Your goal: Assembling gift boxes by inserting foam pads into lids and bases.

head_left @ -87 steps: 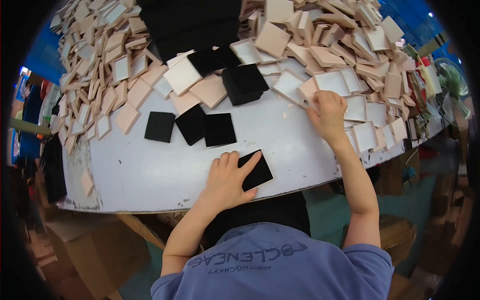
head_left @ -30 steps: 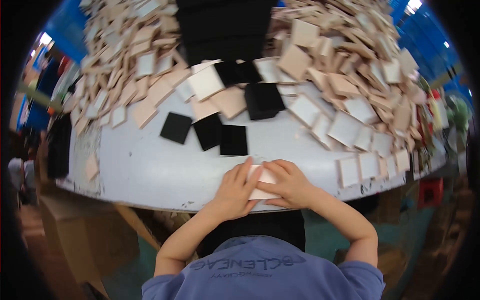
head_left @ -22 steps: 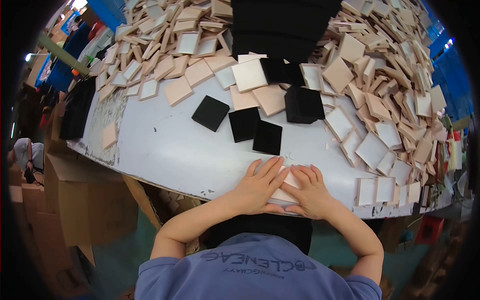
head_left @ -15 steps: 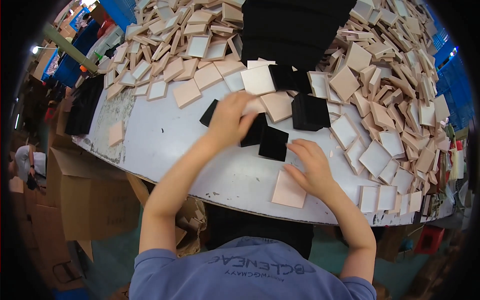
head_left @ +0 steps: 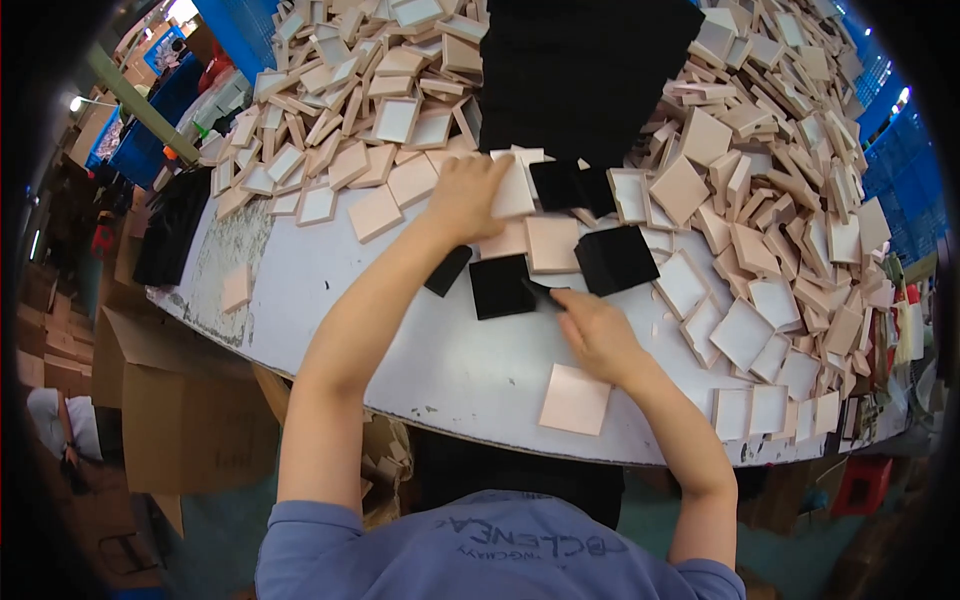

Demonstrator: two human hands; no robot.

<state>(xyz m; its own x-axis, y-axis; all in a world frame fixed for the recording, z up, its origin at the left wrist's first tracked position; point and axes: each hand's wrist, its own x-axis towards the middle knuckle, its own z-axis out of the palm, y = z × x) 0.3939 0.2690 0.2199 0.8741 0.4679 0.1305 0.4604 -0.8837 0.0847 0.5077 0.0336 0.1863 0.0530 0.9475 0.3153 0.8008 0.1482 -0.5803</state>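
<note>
My left hand [head_left: 466, 202] is at the middle of the table, thumb and fingers closed around the left edge of a pale pink square box piece [head_left: 516, 192]. The fingers of my right hand [head_left: 603, 338] pinch the corner of a thin black piece [head_left: 543, 289]. That piece touches a black square pad [head_left: 502, 287], which lies flat. Left of the pad is a smaller black piece [head_left: 447, 270], partly beneath my left forearm. A thick black stack [head_left: 617, 260] sits to the right, beside another pale pink box piece [head_left: 552, 244]. Nearer me lies a single pale pink square [head_left: 575, 399].
Heaps of pale pink box pieces [head_left: 745, 130] cover the table's right and far left. A large black stack [head_left: 585, 75] stands at the back centre, more black sheets [head_left: 172, 230] at the left edge. Cardboard boxes [head_left: 190, 400] stand beyond the table's left edge.
My left hand has moved away from me onto a pale box piece, which now sits tilted. My right hand has shifted left to the black pieces, which have changed position.
</note>
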